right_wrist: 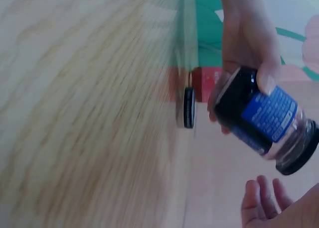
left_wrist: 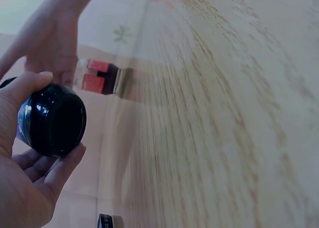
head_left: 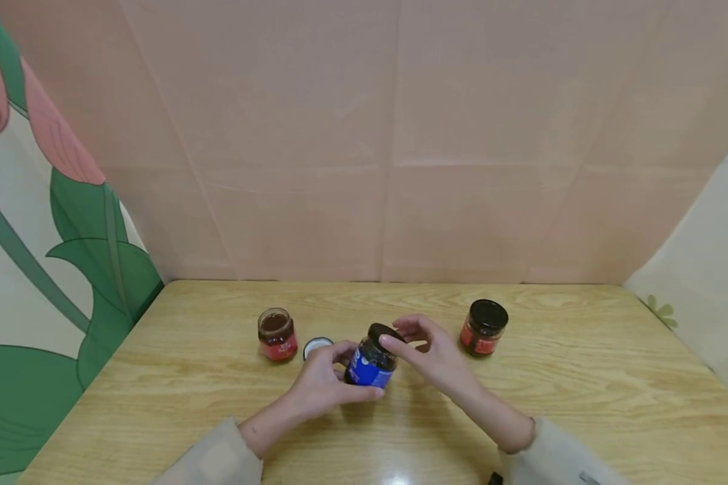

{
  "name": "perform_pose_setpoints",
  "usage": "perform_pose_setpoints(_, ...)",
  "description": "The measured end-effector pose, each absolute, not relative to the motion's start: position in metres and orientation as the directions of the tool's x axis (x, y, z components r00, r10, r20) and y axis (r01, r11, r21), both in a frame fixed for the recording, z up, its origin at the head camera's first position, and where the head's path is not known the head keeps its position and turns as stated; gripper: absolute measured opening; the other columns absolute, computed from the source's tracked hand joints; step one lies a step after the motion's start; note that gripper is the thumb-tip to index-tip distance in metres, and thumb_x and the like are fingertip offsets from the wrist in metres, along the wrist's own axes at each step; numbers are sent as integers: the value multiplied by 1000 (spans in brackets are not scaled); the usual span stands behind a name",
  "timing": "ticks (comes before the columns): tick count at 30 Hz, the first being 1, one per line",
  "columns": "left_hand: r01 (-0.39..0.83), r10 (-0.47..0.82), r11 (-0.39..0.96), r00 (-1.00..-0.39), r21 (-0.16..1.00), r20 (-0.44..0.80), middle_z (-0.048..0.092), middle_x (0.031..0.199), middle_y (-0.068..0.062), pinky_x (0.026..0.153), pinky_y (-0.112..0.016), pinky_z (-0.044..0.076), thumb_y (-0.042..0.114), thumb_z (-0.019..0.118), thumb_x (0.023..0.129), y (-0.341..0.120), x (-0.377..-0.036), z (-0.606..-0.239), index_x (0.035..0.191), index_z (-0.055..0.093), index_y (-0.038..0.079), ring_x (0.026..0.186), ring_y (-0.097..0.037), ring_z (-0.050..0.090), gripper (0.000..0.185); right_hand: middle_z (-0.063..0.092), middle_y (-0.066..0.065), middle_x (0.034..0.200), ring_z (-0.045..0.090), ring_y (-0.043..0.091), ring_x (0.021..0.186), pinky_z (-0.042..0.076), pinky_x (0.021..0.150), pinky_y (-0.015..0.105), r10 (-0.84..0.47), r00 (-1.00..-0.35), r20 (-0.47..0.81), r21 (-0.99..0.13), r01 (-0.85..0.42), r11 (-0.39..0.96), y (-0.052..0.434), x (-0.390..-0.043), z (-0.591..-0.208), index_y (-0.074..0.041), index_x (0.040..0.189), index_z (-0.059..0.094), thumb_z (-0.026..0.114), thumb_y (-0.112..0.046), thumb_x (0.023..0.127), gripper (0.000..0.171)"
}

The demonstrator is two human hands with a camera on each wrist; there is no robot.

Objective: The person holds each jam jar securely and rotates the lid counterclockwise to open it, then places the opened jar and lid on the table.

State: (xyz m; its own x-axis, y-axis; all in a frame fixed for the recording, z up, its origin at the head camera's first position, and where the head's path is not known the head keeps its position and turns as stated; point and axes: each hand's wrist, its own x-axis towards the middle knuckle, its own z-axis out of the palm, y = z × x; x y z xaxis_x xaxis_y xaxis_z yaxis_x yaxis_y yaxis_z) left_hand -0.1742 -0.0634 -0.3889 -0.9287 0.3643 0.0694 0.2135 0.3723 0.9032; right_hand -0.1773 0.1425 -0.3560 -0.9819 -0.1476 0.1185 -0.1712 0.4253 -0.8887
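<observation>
My left hand (head_left: 358,372) grips a tilted glass jar with a blue label (head_left: 370,367) and a black lid (head_left: 384,332), held just above the wooden table (head_left: 582,391). In the left wrist view the jar's dark bottom (left_wrist: 54,121) faces the camera, with thumb and fingers curled round it. My right hand (head_left: 410,337) hovers at the lid with loosely bent fingers. In the right wrist view its fingertips (right_wrist: 262,195) stand apart from the jar (right_wrist: 259,116) and hold nothing.
An open red-labelled jar (head_left: 276,333) stands at the left with its loose lid (head_left: 317,346) beside it. A closed red-labelled jar with a black lid (head_left: 484,327) stands at the right. Pink panels wall the table's far edge.
</observation>
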Motion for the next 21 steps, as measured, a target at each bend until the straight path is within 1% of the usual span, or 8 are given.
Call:
perform_pose_setpoints(2,206,350,374,-934,904,68,65,102,-4,76,-30,54,33,88,66,-63,-174,-388,123,58,4,93,-18,59,70,63,6,101,57,17,93,47,77,29,-90,-993,79,-890,-111,443,139,-175,-354,-9,110,58,72,-37,84,40)
perform_pose_setpoints(5,210,346,367,-935,906,77,65,101,-3,74,-27,54,32,88,66,-62,-173,-388,122,59,5,92,-18,59,68,59,6,94,54,16,87,44,69,27,-49,-999,22,-881,-43,472,134,-173,-353,-10,104,54,74,-43,80,46)
perform_pose_setpoints(8,224,353,353,-931,908,93,66,100,-3,73,-25,54,31,88,66,-62,-173,-388,120,61,6,91,-17,58,65,56,5,89,51,17,80,41,62,27,-31,-999,-14,-879,-3,476,130,-172,-354,-9,103,49,76,-45,77,52)
perform_pose_setpoints(10,232,360,340,-928,911,102,66,99,-2,73,-24,54,30,87,66,-62,-173,-389,120,61,7,91,-17,58,63,54,5,86,49,17,76,40,60,27,-19,-1000,-25,-885,14,465,127,-172,-355,-8,102,48,77,-46,76,54)
perform_pose_setpoints(16,252,362,340,-924,906,122,66,99,-1,72,-24,54,30,87,68,-62,-173,-389,121,62,9,91,-16,58,63,53,4,88,50,16,76,43,62,26,24,-1000,8,-916,2,401,120,-169,-359,-9,104,49,77,-45,76,53)
perform_pose_setpoints(21,248,351,354,-929,902,118,67,102,-2,73,-26,54,31,87,67,-62,-172,-387,122,61,8,91,-17,59,65,54,6,90,48,16,75,43,62,25,33,-999,40,-963,-30,269,117,-168,-362,-8,104,51,80,-33,77,47)
